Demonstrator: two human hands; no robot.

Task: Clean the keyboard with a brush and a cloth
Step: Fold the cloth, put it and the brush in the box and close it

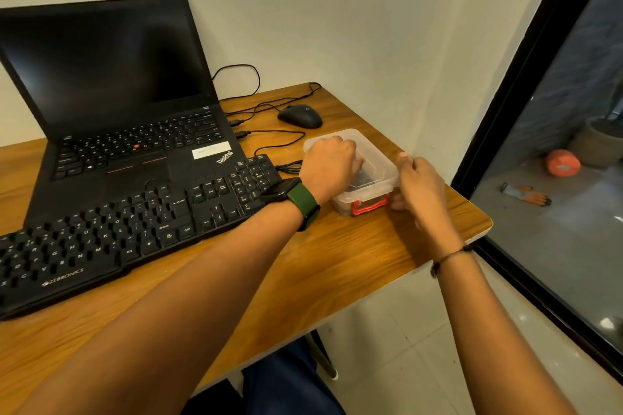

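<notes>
Reaching into clear plastic box [377, 158], left hand [328, 167] grip unclear, right hand [419, 184] clasping its side

Warm dim indoor light, soft shadows, wide-angle bending at edges, right hand [418, 184] perhaps motion-blurred

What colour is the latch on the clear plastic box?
Red-orange latch on the clear plastic box, on its near side in the head view.

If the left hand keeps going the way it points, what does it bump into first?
Probably the dark stuff inside the clear box. The left hand already reaches down into it, and its fingertips are hidden, so it may be touching.
</notes>
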